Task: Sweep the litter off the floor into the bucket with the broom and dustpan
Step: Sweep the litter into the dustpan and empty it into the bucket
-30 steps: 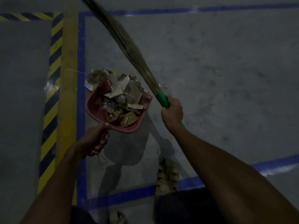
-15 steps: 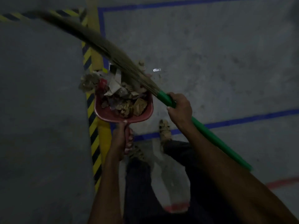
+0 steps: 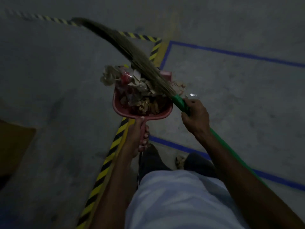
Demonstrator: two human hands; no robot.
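the left hand [image 3: 137, 138] grips the handle of the red dustpan [image 3: 118, 109], held above the floor and heaped with litter [image 3: 132, 86]. the right hand [image 3: 195, 115] holds the broom [image 3: 125, 45] by its green handle, bristles lying across the litter. the bucket is out of view.

My pink dustpan [image 3: 118, 108] is full of litter [image 3: 132, 86], scraps of paper and brown bits piled high, held up off the floor. My broom [image 3: 132, 52] has long brown bristles and a green handle, and lies slanted across the litter.
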